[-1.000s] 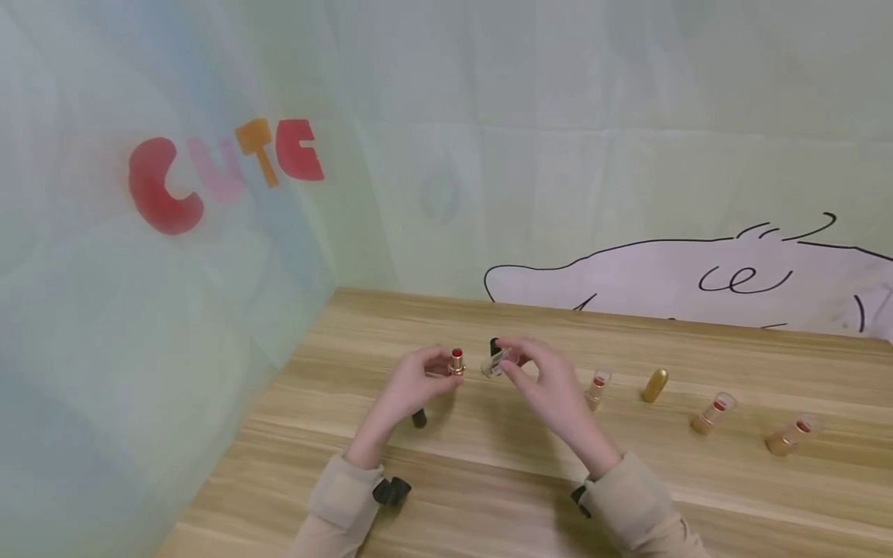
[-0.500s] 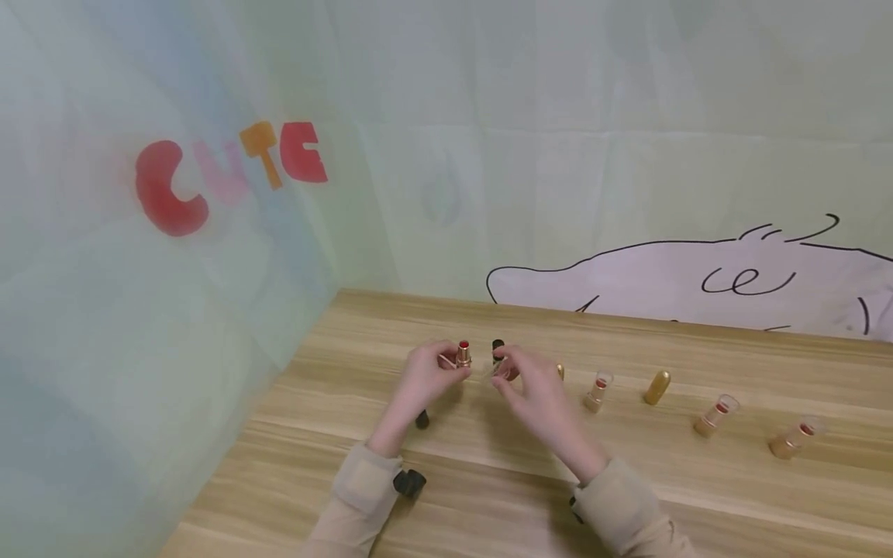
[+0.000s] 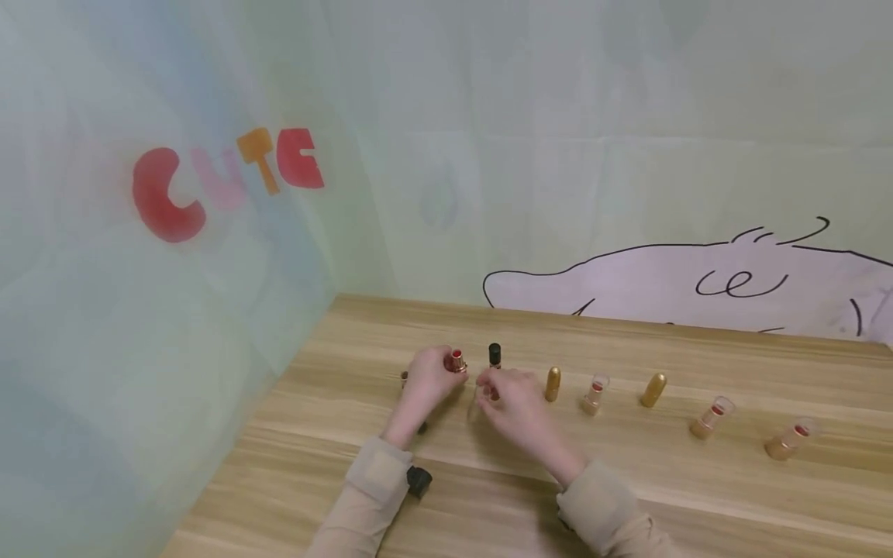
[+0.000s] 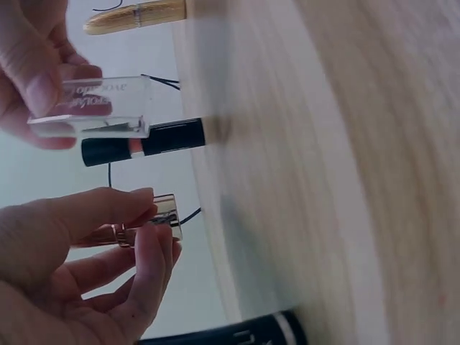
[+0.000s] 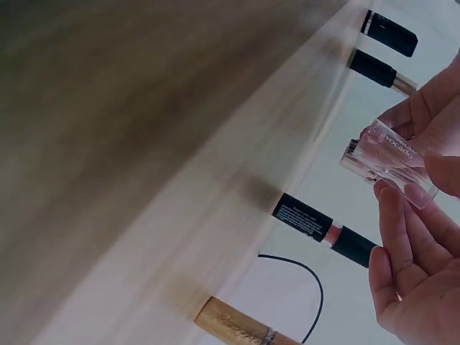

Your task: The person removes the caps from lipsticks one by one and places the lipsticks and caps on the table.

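Note:
My left hand [image 3: 427,381] pinches an uncapped lipstick [image 3: 456,360] upright, its red bullet on top. Fingers and thumb wrap its shiny pinkish-gold base, which shows in the left wrist view. Close by on the right, my right hand [image 3: 519,408] holds a clear rectangular cap [image 4: 108,108] with printed lettering. In the head view the fingers mostly hide this cap; the right wrist view shows it between thumb and fingers. Behind the right hand stands a black tube [image 3: 494,355] with a pinkish band, apart from both hands.
To the right, gold bullet-shaped tubes [image 3: 553,384] and clear-capped lipsticks [image 3: 594,395] stand in a row along the wooden table [image 3: 391,318]. A black cap [image 5: 389,34] and an uncapped black lipstick tube [image 5: 371,68] stand on the left side. Fabric walls border the back and left.
My right hand has moved left and nearer to me with the clear cap, uncovering a gold tube. The left hand has shifted slightly right, still holding the lipstick.

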The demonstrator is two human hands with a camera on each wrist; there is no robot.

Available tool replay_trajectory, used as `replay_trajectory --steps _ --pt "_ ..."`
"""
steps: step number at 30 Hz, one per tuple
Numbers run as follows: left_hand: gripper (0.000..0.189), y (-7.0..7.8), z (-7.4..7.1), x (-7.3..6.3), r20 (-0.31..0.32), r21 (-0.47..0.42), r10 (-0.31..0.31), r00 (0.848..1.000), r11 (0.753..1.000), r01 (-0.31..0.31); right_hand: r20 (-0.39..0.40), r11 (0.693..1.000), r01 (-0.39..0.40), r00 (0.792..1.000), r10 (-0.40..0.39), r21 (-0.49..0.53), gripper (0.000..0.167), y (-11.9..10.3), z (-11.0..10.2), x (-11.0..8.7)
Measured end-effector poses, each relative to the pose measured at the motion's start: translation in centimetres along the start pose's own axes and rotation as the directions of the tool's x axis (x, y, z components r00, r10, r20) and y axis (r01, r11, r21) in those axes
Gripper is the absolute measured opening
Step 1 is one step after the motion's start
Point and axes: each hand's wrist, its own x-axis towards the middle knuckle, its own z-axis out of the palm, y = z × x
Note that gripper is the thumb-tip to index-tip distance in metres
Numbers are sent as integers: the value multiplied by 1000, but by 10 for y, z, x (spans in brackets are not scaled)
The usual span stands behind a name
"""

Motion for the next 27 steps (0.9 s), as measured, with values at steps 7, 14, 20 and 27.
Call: replay_trajectory --steps 7,14,20,27 --pt "11 -4 4 4 -8 53 16 1000 998 -16 76 994 81 994 -76 -73 20 -6 6 2" --pt "13 -4 6 6 13 89 -1 1000 996 0 126 989 92 989 -77 -116 20 -12 9 3" --pt "14 -4 6 7 35 82 -28 999 996 25 122 976 135 986 -115 -173 18 -13 13 2" --pt "14 -6 5 6 45 79 -43 998 996 40 130 969 166 981 -144 -181 15 -12 16 2"
